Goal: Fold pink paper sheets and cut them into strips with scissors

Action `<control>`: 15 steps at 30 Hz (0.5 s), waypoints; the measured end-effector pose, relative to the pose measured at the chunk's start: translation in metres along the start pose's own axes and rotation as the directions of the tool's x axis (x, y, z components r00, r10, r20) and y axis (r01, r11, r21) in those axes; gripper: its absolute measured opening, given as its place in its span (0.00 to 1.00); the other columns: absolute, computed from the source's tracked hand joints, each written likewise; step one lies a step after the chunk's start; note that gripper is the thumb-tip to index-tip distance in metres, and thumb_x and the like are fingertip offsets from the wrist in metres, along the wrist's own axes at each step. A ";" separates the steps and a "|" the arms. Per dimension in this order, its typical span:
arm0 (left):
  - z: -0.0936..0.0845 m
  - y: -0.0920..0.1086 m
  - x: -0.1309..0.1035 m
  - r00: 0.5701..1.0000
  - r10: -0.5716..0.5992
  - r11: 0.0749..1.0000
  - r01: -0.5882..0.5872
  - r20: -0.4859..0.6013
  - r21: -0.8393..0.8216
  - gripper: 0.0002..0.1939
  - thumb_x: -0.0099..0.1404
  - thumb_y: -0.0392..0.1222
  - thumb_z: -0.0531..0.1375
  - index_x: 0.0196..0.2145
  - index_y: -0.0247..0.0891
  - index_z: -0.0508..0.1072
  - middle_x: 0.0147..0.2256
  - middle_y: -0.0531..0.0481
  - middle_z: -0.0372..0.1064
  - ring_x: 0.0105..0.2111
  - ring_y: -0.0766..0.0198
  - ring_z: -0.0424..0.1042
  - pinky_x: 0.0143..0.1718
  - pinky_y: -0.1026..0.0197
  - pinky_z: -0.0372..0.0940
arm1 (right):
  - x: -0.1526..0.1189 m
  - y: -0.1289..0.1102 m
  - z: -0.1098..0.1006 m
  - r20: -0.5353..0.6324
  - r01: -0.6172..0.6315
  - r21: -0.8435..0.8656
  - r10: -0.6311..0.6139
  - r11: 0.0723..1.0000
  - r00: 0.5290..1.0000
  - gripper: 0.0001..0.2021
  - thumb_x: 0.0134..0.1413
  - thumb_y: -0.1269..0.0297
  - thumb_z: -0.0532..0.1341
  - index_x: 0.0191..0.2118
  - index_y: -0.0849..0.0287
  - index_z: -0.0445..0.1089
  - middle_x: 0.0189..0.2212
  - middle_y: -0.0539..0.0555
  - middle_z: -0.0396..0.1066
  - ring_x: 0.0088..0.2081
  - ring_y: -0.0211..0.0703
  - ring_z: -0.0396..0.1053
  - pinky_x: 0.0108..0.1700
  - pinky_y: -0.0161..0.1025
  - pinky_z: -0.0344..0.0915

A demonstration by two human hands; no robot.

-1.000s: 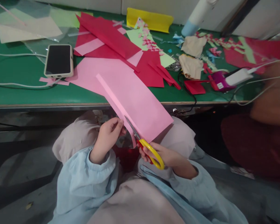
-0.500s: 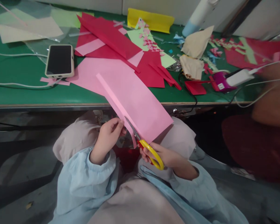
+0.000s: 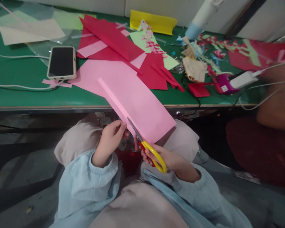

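Observation:
A folded pink sheet [image 3: 142, 104] reaches from the green table out over my lap. My left hand [image 3: 112, 136] pinches its left edge between thumb and fingers. Yellow-and-red scissors [image 3: 155, 156] are in my right hand [image 3: 165, 155], fingers in the handles. Their blades lie along the fold near the sheet's left edge, with the tips just right of my left fingertips. A narrow pink strip [image 3: 135, 142] hangs beside the blades, partly cut from the sheet.
On the green table [image 3: 19, 98] lie a phone [image 3: 62, 62] with a white cable, red sheets [image 3: 111, 38], a yellow folded piece [image 3: 153, 22], paper scraps and a purple plug block [image 3: 224, 84]. Another person's arm [image 3: 275, 98] is at the right.
The pink strip hangs a little more to the left and straighter. Among the scraps, the upper beige piece has shifted or folded over, baring scraps behind it. Both my hands have barely moved.

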State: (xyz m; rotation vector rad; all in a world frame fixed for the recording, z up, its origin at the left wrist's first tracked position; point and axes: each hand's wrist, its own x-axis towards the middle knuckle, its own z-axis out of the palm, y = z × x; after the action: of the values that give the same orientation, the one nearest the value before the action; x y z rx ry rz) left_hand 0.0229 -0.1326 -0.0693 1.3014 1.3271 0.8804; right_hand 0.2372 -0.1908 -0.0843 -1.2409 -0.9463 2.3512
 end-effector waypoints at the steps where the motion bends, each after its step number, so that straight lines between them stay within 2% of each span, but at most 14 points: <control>1: 0.000 0.000 0.000 1.000 0.000 1.000 0.000 0.001 -0.002 0.14 0.67 0.44 0.54 0.24 0.38 0.67 0.21 0.53 0.69 0.22 0.68 0.69 0.26 0.68 0.65 | 0.000 -0.001 0.001 -0.009 -0.006 0.010 0.007 1.000 1.000 0.20 0.54 0.44 0.60 0.33 0.58 0.61 0.25 0.48 0.62 0.26 0.33 0.60 0.27 0.34 0.55; 8: 0.000 0.003 0.000 1.000 0.006 1.000 -0.006 -0.004 -0.007 0.14 0.66 0.43 0.54 0.23 0.38 0.66 0.20 0.53 0.68 0.22 0.69 0.68 0.26 0.67 0.65 | -0.001 -0.009 0.007 -0.018 -0.037 0.061 0.038 0.997 0.999 0.22 0.52 0.43 0.62 0.30 0.58 0.59 0.24 0.47 0.60 0.25 0.32 0.59 0.26 0.33 0.53; 15: 0.000 0.003 -0.001 1.000 0.015 1.000 -0.015 0.005 -0.023 0.15 0.65 0.46 0.55 0.22 0.38 0.67 0.20 0.52 0.68 0.21 0.67 0.68 0.25 0.66 0.65 | 0.000 -0.012 0.010 -0.057 -0.063 0.132 0.071 0.989 0.996 0.22 0.46 0.45 0.67 0.29 0.58 0.59 0.23 0.45 0.59 0.25 0.31 0.58 0.26 0.33 0.53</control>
State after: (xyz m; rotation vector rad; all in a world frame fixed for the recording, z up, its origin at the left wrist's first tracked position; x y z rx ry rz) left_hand 0.0233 -0.1327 -0.0665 1.2963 1.3016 0.8995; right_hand 0.2285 -0.1865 -0.0718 -1.3043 -0.7304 2.3688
